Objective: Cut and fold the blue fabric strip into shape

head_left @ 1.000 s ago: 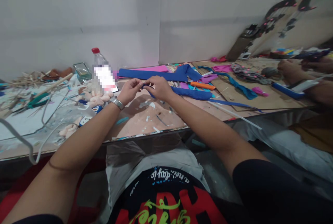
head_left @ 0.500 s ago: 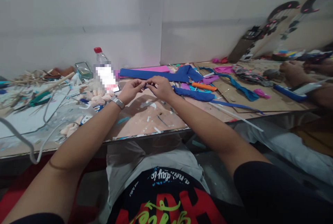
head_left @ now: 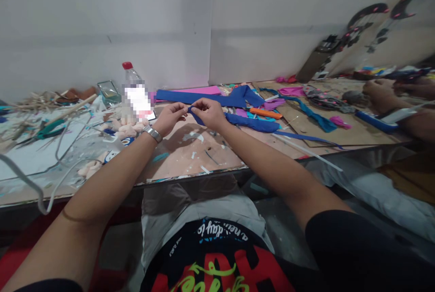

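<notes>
Above the middle of the table, my two hands meet over a small piece of blue fabric [head_left: 197, 119]. My right hand [head_left: 211, 113] pinches it between thumb and fingers, and a flap hangs below the thumb. The fingertips of my left hand [head_left: 170, 119] are closed at its left edge. Just behind lies a long folded strip of blue fabric [head_left: 204, 98]. Beside my right wrist is a bunched blue cloth [head_left: 253, 123] with a thin blue ribbon [head_left: 309, 138] trailing right. An orange-handled cutter [head_left: 265, 113] rests behind that cloth.
A red-capped bottle [head_left: 131, 72] and a lit phone [head_left: 137, 102] stand left of my hands. Green-handled pliers [head_left: 50, 129], sticks [head_left: 30, 97] and a white cable [head_left: 41, 197] lie farther left. At the right, another person's hands [head_left: 382, 95] work near a blue-and-white tool [head_left: 377, 121].
The small blue fabric shows more now, its flap opened out below my right thumb. Both hands stay nearly in the same place.
</notes>
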A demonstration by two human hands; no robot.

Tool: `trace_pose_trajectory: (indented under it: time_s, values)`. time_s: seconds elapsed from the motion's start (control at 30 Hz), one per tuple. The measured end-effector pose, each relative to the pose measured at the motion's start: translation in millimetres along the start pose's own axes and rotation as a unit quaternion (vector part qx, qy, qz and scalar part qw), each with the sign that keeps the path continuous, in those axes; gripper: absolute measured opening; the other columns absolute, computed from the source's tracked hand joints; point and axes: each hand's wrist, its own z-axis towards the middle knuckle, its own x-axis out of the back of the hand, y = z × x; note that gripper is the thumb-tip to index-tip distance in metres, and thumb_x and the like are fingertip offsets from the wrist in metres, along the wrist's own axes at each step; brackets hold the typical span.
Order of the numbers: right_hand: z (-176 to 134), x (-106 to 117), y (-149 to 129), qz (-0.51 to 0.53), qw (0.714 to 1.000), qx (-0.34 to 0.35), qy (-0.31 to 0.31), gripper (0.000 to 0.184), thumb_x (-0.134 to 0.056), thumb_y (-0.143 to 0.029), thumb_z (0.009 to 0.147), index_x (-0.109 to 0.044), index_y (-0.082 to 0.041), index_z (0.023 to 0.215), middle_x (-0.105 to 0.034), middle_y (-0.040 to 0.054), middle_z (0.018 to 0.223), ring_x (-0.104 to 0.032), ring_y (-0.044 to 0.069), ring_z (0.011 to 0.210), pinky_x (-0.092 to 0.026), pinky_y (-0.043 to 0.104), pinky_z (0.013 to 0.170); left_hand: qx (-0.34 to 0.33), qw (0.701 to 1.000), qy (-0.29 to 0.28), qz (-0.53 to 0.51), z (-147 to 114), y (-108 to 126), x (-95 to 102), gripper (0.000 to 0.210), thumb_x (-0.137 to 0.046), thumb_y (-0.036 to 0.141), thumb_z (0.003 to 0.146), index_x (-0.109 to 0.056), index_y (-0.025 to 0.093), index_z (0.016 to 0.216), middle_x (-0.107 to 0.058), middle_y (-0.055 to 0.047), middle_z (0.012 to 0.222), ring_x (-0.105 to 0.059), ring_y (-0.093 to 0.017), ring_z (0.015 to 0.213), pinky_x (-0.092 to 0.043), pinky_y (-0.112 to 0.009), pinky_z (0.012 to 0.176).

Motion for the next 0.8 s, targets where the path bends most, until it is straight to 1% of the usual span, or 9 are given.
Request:
trace_pose_trajectory:
  time_s: [0.13, 0.23, 0.33, 0.43, 0.6, 0.8]
  values:
    - [0, -2, 3, 0.033, 0.999, -0.026, 0.007, 0.022, -0.072, -0.038, 0.082, -0.076, -0.016, 0.085, -0.076, 0.0037, 0.079, -0.060, 0.016, 0.069, -0.045, 0.029, 0.067, -0.001, 1.000, -0.001, -0.004, 0, 0, -0.6, 0.036, -0.082, 0.051, 0.074, -0.065, 0.019, 0.079, -0.061, 0.000, 0.078, -0.059, -0.013, 0.075, -0.051, -0.026, 0.071]
    - [2, -4, 6, 0.080, 0.995, -0.051, 0.017, 0.025, -0.075, -0.041, 0.078, -0.075, -0.016, 0.082, -0.076, 0.0035, 0.078, -0.061, 0.016, 0.069, -0.046, 0.029, 0.067, -0.016, 1.000, 0.002, 0.004, -1, 2, -0.5, 0.035, -0.080, 0.052, 0.077, -0.068, 0.019, 0.082, -0.062, -0.001, 0.080, -0.059, -0.014, 0.077, -0.051, -0.027, 0.071]
    - [4, -5, 10, 0.134, 0.988, -0.072, 0.020, 0.027, -0.079, -0.042, 0.074, -0.074, -0.017, 0.081, -0.075, 0.0026, 0.078, -0.063, 0.016, 0.071, -0.049, 0.030, 0.070, -0.030, 0.999, 0.006, 0.017, -2, 2, -0.5, 0.034, -0.085, 0.048, 0.075, -0.073, 0.018, 0.084, -0.065, -0.001, 0.080, -0.057, -0.014, 0.076, -0.050, -0.027, 0.072]
    - [6, -6, 11, 0.180, 0.979, -0.093, 0.014, 0.030, -0.083, -0.043, 0.070, -0.074, -0.017, 0.079, -0.075, 0.0017, 0.077, -0.064, 0.015, 0.072, -0.051, 0.031, 0.074, -0.033, 0.999, 0.015, 0.006, -2, 2, -1.2, 0.032, -0.087, 0.046, 0.072, -0.073, 0.018, 0.080, -0.064, 0.000, 0.077, -0.055, -0.013, 0.073, -0.048, -0.026, 0.071]
    - [5, -5, 7, 0.247, 0.960, -0.129, 0.008, 0.037, -0.091, -0.048, 0.063, -0.074, -0.018, 0.079, -0.074, 0.0003, 0.076, -0.064, 0.015, 0.072, -0.054, 0.032, 0.077, -0.004, 0.999, 0.025, -0.045, -1, 1, -4.7, 0.031, -0.086, 0.046, 0.071, -0.071, 0.019, 0.079, -0.063, 0.001, 0.076, -0.056, -0.012, 0.071, -0.048, -0.026, 0.070]
    - [5, -5, 3, 0.274, 0.948, -0.164, 0.013, 0.046, -0.096, -0.052, 0.053, -0.074, -0.019, 0.076, -0.075, 0.0005, 0.076, -0.064, 0.015, 0.073, -0.055, 0.032, 0.077, 0.033, 0.995, 0.016, -0.089, -2, 3, -6.6, 0.031, -0.085, 0.043, 0.069, -0.067, 0.019, 0.078, -0.062, 0.001, 0.078, -0.059, -0.012, 0.073, -0.051, -0.025, 0.071]
